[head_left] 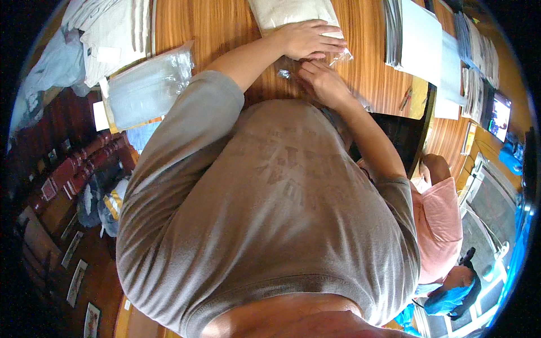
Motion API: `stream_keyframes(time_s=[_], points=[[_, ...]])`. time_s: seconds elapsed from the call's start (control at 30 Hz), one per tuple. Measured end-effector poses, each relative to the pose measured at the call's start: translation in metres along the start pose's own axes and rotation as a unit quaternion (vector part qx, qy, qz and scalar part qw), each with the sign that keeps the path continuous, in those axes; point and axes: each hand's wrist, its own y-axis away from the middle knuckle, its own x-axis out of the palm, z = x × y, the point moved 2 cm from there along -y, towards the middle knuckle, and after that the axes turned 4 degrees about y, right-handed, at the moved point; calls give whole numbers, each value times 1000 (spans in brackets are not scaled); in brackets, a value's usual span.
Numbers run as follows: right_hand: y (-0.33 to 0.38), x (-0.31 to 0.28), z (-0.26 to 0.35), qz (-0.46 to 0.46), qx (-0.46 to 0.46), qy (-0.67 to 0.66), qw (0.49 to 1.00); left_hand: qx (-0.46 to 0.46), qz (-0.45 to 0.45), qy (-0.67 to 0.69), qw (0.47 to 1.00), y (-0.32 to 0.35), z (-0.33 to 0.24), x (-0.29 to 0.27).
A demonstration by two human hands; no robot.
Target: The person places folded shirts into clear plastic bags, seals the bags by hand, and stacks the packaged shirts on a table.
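Wooden counter (225, 28) held a cream folded cloth in a clear bag (293, 14) at the far side, left hand (310, 39) pressed flat on it, right hand (324, 81) pinching its near edge.

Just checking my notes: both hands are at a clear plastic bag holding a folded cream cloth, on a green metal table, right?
Not quite. The table is orange-brown wood grain, not green metal, as the head view shows. The rest holds: the left hand lies flat on the clear plastic bag of folded cream cloth, and the right hand is at its open end.
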Motion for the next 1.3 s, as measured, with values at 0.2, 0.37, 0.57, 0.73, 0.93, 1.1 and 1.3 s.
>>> stream_keyframes(time_s=[0.2, 0.37, 0.57, 0.73, 0.93, 1.1, 1.3], points=[[-4, -6, -2, 64, 130, -90, 985, 2, 11, -4, 1000, -2, -3, -3], [-14, 17, 11, 27, 81, -20, 996, 11, -11, -1, 1000, -5, 1, 0], [9, 1, 18, 38, -104, 58, 992, -8, -1, 20, 1000, -2, -5, -11], [20, 6, 18, 31, -92, 73, 993, 5, 4, -4, 1000, -4, -3, -9], [28, -8, -15, 53, -24, 76, 995, 11, 46, 3, 999, 0, -8, -24], [59, -5, -21, 61, 25, 54, 996, -19, 76, 10, 997, 0, -16, -40], [75, -21, -40, -67, 113, 37, 991, -94, 23, -13, 995, 14, -71, -47]])
